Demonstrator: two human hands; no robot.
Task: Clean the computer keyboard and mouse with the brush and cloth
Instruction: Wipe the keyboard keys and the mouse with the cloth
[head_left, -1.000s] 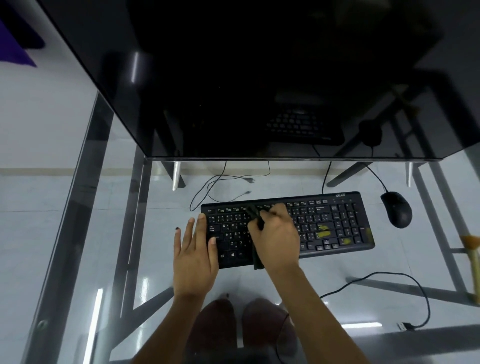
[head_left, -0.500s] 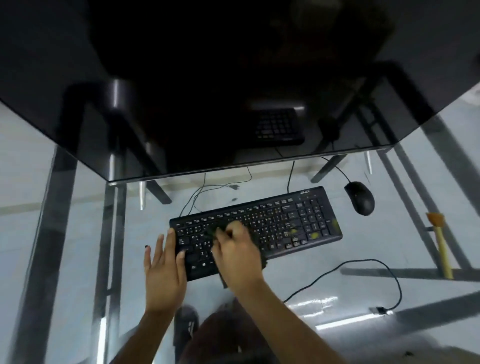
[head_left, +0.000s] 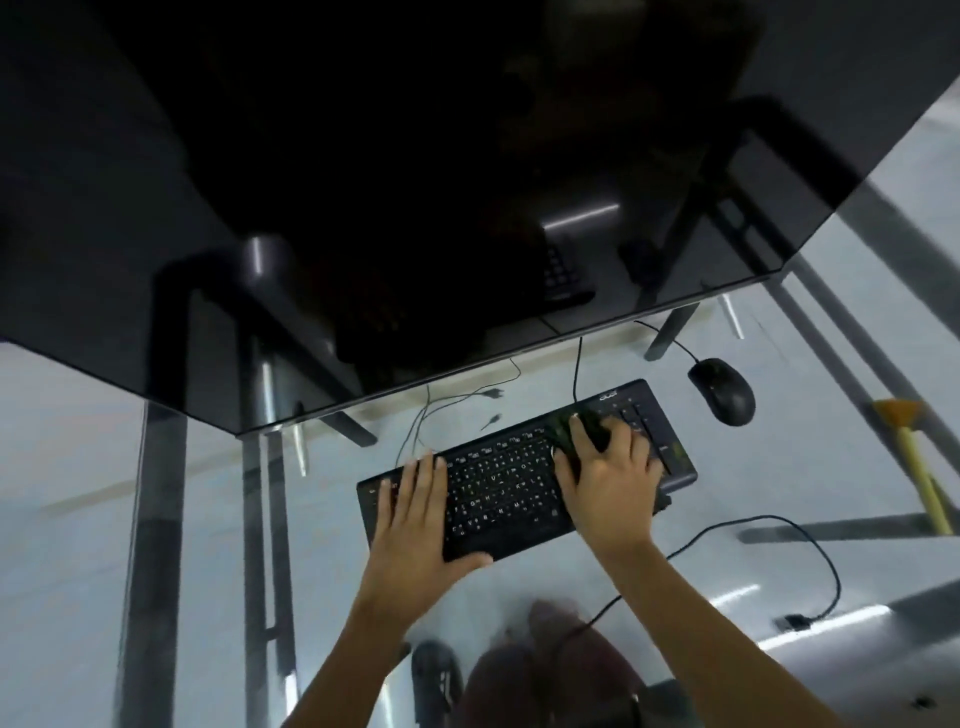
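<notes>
On the keyboard — left hand flat, right hand gripping brush, now farther right.

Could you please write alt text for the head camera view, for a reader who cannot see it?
A person's right hand works a dark brush over the right side of a black keyboard on a glass desk, while the left hand lies flat on its left end. A black mouse sits to the right, below a dark monitor.
</notes>
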